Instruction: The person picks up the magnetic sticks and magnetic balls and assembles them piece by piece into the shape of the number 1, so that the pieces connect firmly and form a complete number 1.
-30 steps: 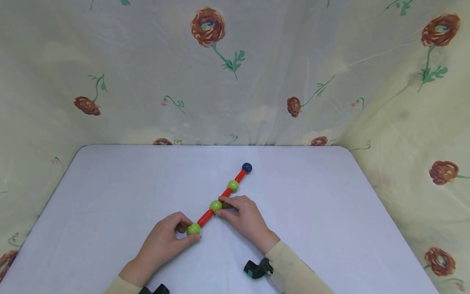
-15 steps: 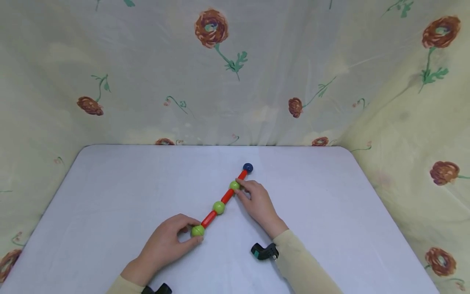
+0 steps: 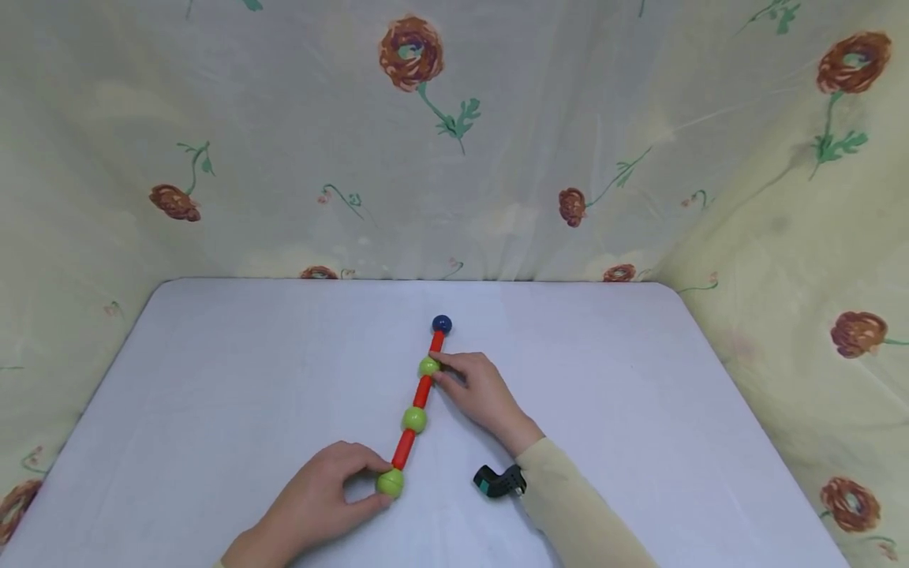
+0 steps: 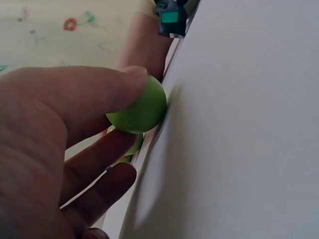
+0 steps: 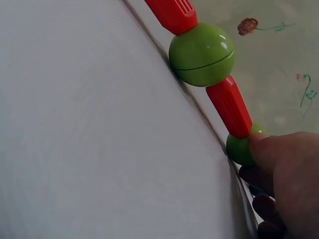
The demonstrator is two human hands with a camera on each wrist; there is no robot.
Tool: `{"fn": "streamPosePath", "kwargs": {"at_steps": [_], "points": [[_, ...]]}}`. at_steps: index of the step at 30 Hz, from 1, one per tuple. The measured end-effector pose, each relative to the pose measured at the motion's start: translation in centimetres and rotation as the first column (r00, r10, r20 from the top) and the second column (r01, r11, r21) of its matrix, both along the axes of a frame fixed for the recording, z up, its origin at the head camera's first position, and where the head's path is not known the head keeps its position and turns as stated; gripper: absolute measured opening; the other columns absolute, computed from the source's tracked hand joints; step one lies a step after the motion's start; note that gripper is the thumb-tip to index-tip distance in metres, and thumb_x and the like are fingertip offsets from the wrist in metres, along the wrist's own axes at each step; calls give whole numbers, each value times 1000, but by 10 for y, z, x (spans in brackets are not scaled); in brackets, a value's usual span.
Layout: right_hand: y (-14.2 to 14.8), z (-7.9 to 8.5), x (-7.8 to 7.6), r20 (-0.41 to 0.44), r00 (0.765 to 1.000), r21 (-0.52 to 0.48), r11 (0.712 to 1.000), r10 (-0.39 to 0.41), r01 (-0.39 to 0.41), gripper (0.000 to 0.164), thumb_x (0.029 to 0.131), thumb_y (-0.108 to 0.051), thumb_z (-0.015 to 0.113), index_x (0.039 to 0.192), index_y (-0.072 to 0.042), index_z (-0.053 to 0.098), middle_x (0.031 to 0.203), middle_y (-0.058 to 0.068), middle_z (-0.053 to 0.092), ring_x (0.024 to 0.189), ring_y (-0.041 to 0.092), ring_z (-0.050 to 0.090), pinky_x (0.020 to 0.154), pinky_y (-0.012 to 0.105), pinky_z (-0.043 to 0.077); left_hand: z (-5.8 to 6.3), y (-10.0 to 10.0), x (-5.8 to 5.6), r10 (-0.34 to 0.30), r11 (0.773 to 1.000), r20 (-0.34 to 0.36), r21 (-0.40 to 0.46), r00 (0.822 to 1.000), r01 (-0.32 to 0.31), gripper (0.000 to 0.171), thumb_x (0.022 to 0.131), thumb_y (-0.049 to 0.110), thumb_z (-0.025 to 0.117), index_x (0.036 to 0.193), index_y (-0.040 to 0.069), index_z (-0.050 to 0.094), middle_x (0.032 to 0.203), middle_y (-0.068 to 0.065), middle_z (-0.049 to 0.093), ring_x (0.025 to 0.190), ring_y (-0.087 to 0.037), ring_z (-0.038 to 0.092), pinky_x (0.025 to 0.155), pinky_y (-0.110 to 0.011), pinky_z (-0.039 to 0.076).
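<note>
A chain of balls joined by red rods lies on the white table, running from near to far. Its near end is a green ball [image 3: 390, 483], which my left hand [image 3: 323, 493] pinches between thumb and fingers. Beyond it come a red rod [image 3: 403, 450], a middle green ball [image 3: 415, 420], another red rod [image 3: 422, 391] and a far green ball [image 3: 428, 367]. That far ball is pinched by my right hand [image 3: 483, 394]. A third red rod [image 3: 436, 341] leads to a dark blue ball [image 3: 442, 324] at the far end. In the right wrist view, my thumb [image 5: 264, 149] presses the ball.
The white table [image 3: 604, 355] spreads around the chain, its back edge against a flowered cloth [image 3: 497, 197]. A black wrist camera [image 3: 499, 480] sits at my right sleeve, low over the table.
My right hand has gone from beside the middle green ball to the far green one. The chain has swung: its far end moved left, and its near end came closer with my left hand.
</note>
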State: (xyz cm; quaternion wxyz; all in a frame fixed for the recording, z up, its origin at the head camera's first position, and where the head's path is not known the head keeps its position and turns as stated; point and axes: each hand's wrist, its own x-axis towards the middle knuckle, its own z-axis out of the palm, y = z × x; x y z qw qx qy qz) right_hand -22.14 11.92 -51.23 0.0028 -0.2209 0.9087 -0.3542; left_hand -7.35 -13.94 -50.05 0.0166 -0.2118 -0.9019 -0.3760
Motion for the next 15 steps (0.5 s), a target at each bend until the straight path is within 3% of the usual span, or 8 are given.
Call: {"fn": "streamPosePath", "kwargs": {"at_steps": [8,11,15], "points": [[-25,0,2,-2,993,-4,993,115,-115,38,98,-29,69,136,-27,67,124,-9,73,112,14,60,99,36,51,3,-5,11,-40,999,128,-30,991,44,24,83,49,82,100,40,69,99,30,63,94,4,59,87,-27,55],[-32,1,3,13,991,-4,991,133,-133,38,99,-29,68,137,-28,66,123,-9,73,111,13,59,97,35,51,2,-9,12,-69,997,138,-19,988,72,25,83,54,80,100,40,68,99,30,63,93,5,59,86,-26,54],[-39,2,6,26,990,6,990,141,-141,37,99,-30,68,136,-29,66,122,-9,72,110,12,58,97,34,51,0,-14,11,-105,994,100,2,989,105,25,83,55,79,99,40,67,97,30,63,90,5,59,83,-25,54]]}}
